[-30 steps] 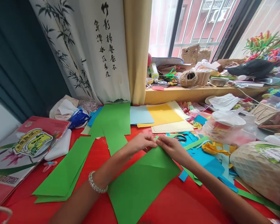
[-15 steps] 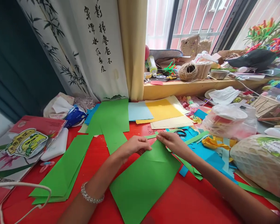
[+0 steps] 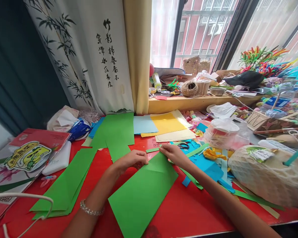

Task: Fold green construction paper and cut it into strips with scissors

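Observation:
A green sheet of paper (image 3: 144, 195) lies slantwise before me, its far corner raised between my hands. A faint crease crosses it near that corner. My left hand (image 3: 135, 160), with a beaded bracelet on the wrist, grips the sheet's upper left edge between thumb and curled fingers. At the top corner, my right hand (image 3: 171, 153) pinches the paper between thumb and forefinger. Just beyond the right hand are a narrow green strip (image 3: 152, 150) and dark-handled scissors (image 3: 183, 145). To the left lies a stack of folded green paper (image 3: 64, 185).
Blue paper scraps (image 3: 211, 167) are spread to the right, beside a net-wrapped melon-like fruit (image 3: 260, 175) with a straw. Green sheets (image 3: 118, 130) and a yellow sheet (image 3: 167, 121) lie at the back. A white cable (image 3: 22, 195) curves over the left side.
The view has swung slightly to the right. My left hand has slid a little down the paper's edge, away from the right hand, which keeps pinching the corner.

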A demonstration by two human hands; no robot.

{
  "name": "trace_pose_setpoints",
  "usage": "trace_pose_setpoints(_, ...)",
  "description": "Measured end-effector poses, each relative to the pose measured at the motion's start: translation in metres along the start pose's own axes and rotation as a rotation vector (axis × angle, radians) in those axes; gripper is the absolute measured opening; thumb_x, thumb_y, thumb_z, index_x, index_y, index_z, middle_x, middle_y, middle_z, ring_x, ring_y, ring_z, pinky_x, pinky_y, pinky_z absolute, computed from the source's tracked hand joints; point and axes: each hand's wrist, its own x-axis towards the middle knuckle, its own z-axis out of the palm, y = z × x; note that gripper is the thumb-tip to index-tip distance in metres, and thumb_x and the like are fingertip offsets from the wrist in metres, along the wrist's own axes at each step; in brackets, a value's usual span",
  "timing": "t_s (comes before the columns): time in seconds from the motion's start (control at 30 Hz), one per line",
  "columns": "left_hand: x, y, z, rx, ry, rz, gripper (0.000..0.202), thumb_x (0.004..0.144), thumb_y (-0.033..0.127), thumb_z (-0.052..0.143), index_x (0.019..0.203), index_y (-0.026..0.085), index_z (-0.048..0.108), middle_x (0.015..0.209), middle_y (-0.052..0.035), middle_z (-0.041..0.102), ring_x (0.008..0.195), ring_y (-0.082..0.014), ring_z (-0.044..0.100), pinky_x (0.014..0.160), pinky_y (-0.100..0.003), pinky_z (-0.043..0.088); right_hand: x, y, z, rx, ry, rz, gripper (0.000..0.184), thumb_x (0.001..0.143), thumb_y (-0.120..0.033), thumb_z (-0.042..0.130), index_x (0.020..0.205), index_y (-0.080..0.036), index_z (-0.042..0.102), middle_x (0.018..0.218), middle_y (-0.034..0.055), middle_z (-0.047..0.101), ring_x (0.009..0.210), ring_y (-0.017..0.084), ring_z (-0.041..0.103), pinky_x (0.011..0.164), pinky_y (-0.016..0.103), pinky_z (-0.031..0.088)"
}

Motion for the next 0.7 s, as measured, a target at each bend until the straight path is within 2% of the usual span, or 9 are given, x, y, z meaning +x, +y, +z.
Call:
trace_pose_setpoints(0.13,-0.017,-0.002,-0.001,0.043,0.024,0.009,0.013,0.062,0.026,0.055,0.059,0.018,0.045,0.061,0.0048,0.041,0.056,-0.0095,0.037,0.053,-0.023,0.03,0.001,0.005,-0.002,-0.033,0.011,-0.003,0.035,0.085,-0.042,0.038,0.058,-0.02,0.033,0.054,-0.0036,0.036,0.054,0.012,0.036,0.051,0.025,0.025)
trace_pose_setpoints(0.3,-0.042,-0.022,-0.013,0.135,0.095,-0.059,0.018,0.066,0.036,0.052,0.066,0.018,0.047,0.062,0.0046,0.043,0.056,-0.01,0.041,0.056,-0.023,0.035,0.005,0.023,-0.02,-0.069,0.114,0.045,0.032,0.084,-0.042,0.037,0.06,-0.02,0.037,0.058,-0.0015,0.041,0.059,0.014,0.038,0.056,0.026,0.027)
trace_pose_setpoints(0.47,-0.07,-0.035,-0.025,0.342,0.149,-0.161,0.019,0.069,0.038,0.049,0.068,0.018,0.049,0.061,0.0028,0.049,0.057,-0.0141,0.051,0.058,-0.026,0.039,0.005,0.027,-0.017,-0.049,0.052,0.021,0.034,0.082,-0.043,0.04,0.058,-0.02,0.037,0.056,-0.0025,0.039,0.057,0.013,0.036,0.054,0.026,0.026)
trace_pose_setpoints(0.53,-0.075,-0.029,-0.026,0.463,0.219,-0.178,0.015,0.069,0.033,0.049,0.064,0.019,0.048,0.059,0.0024,0.047,0.057,-0.0153,0.05,0.056,-0.026,0.036,0.002,0.024,-0.011,-0.035,0.025,0.011,0.033,0.082,-0.042,0.041,0.058,-0.02,0.038,0.056,-0.0025,0.04,0.056,0.013,0.036,0.053,0.026,0.025)
trace_pose_setpoints(0.6,-0.071,-0.014,-0.021,0.589,0.312,-0.16,0.014,0.067,0.028,0.05,0.057,0.02,0.044,0.057,0.001,0.046,0.06,-0.0178,0.05,0.056,-0.027,0.032,0.0,0.019,-0.006,-0.018,0.013,0.007,0.032,0.082,-0.041,0.043,0.058,-0.02,0.038,0.057,-0.0024,0.041,0.056,0.013,0.036,0.053,0.026,0.025)
trace_pose_setpoints(0.7,-0.041,0.016,-0.003,0.712,0.395,-0.042,0.015,0.066,0.025,0.052,0.056,0.02,0.043,0.067,-0.004,0.051,0.075,-0.0229,0.052,0.061,-0.029,0.032,-0.004,0.011,-0.004,0.019,0.016,0.009,0.032,0.083,-0.04,0.043,0.058,-0.02,0.039,0.057,-0.0027,0.041,0.057,0.013,0.036,0.053,0.025,0.025)
